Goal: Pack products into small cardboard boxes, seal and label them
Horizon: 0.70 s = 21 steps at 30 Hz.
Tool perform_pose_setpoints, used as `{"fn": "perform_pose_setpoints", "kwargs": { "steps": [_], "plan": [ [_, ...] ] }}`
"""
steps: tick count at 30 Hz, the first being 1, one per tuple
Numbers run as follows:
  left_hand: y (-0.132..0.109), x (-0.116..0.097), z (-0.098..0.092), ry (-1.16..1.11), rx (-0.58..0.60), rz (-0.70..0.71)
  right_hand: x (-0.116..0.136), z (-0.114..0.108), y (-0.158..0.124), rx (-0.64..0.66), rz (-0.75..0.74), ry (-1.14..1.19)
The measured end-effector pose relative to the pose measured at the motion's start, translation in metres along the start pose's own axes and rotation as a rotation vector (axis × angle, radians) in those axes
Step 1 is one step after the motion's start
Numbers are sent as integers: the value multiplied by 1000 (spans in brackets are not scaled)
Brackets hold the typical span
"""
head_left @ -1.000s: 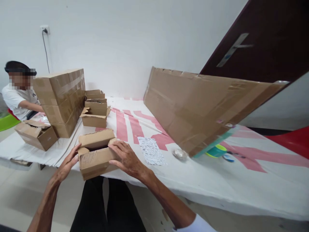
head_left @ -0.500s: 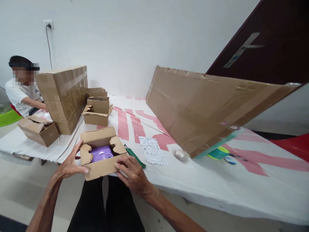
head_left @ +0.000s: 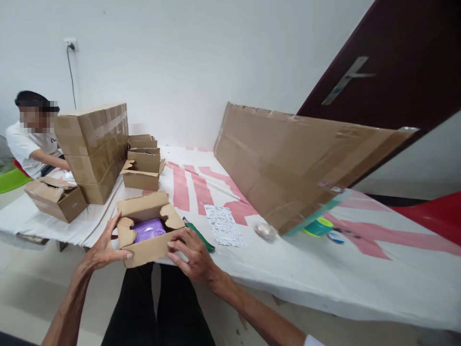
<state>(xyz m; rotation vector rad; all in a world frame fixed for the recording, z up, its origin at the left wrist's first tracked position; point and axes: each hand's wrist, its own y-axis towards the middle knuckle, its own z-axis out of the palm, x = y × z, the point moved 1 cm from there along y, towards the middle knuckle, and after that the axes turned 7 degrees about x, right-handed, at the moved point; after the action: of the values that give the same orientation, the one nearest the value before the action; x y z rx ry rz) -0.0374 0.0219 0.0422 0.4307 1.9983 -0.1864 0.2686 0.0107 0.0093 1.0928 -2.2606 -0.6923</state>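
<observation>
The cloth-covered worktop (head_left: pixel 281 271) carries a big cardboard panel (head_left: pixel 288 163) at 2 o'clock from the open box (head_left: pixel 149 251) and a stack of cartons (head_left: pixel 101 156) at 11; the box itself is at the worktop's near edge; the left hand (head_left: pixel 103 252) clamps its 9 o'clock end, thumb over the near flap; the right hand (head_left: pixel 194 257), at 4 o'clock, touches that flap, its grip unclear; inside lies a purple packet (head_left: pixel 148 230); at 3 o'clock, a slim green object (head_left: pixel 202 238)

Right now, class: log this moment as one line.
left hand: holding box; right hand: at near side; box: open, purple packet inside
</observation>
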Motion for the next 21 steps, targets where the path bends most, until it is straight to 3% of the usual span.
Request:
{"fn": "perform_pose_setpoints", "kwargs": {
  "steps": [3,7,11,15,18,21],
  "plan": [
    [0,2,0,5,2,2,-5,-5,14,43,92,66],
    [1,8,-1,68,-20,32,-21,-4,37,66,335,-51],
    [0,10,-2,81,-20,69,-35,-3,57,223,544,-127],
    [0,10,-1,94,-17,77,-35,-7,67,360,644,-163],
    [1,12,-1,96,-20,81,-30,-9,69,336,639,-176],
    [1,15,-1,96,-28,84,-32,-13,67,231,636,-122]
  ]
}}
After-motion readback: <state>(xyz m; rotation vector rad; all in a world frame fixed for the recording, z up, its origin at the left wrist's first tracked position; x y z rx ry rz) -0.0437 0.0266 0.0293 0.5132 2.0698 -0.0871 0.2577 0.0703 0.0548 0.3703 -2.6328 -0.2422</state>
